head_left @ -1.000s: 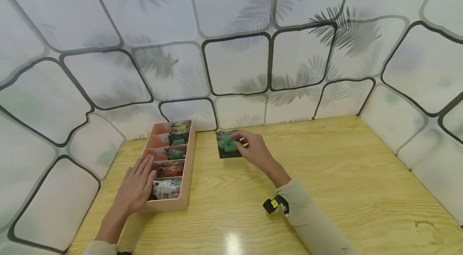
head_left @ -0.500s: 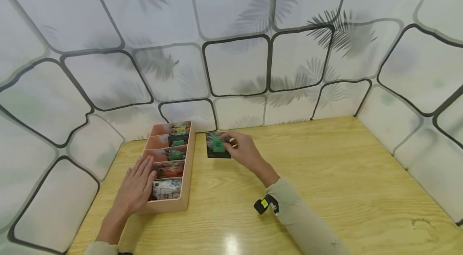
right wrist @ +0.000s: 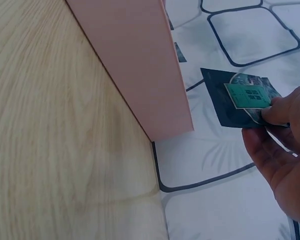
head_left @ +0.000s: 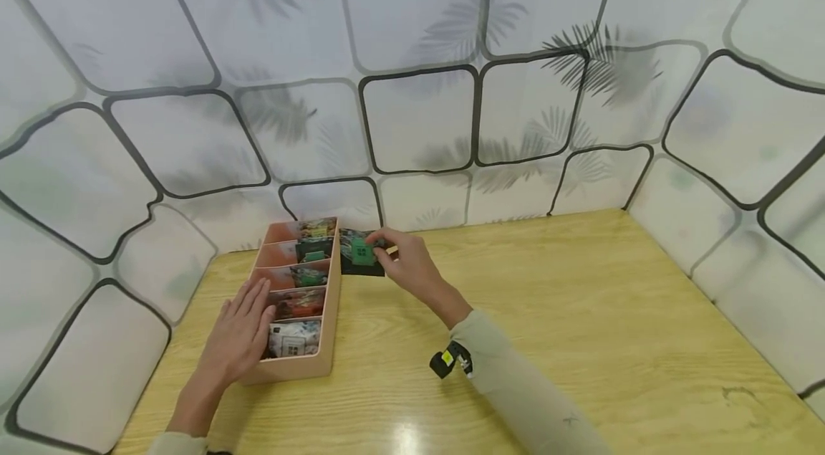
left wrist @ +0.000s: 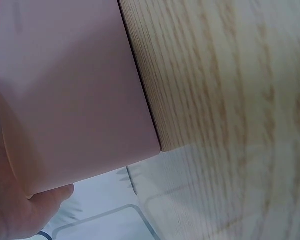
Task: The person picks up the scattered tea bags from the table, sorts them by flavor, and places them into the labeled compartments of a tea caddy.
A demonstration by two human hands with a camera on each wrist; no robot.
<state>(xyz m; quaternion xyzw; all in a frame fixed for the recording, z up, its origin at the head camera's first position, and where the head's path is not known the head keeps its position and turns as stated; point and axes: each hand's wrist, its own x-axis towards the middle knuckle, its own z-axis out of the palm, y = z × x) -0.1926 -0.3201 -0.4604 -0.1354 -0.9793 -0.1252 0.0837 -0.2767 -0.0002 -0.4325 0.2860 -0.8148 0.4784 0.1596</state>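
My right hand (head_left: 412,269) pinches a dark square sachet (head_left: 362,251) with a green tag on its front, between thumb and fingers. The sachet is upright, right beside the back right wall of a pink divided box (head_left: 290,369), and overlaps that wall's edge in the head view. In the right wrist view the sachet (right wrist: 217,102) is held at the level of the box's upper edge. My left hand (head_left: 235,333) rests with straight fingers along the box's left rim, over its front compartments. Its palm is hidden.
Each compartment holds sachets: a white one (head_left: 294,338) in front, then a red one (head_left: 301,302), a green one (head_left: 308,276), a dark one with a green tag (head_left: 314,252) and a yellowish one (head_left: 317,228). Patterned cloth walls (head_left: 425,118) surround the wooden table (head_left: 548,297).
My right hand has moved left with the sachet, from the middle back of the table to the box's right side. The left hand and the box have stayed in place.
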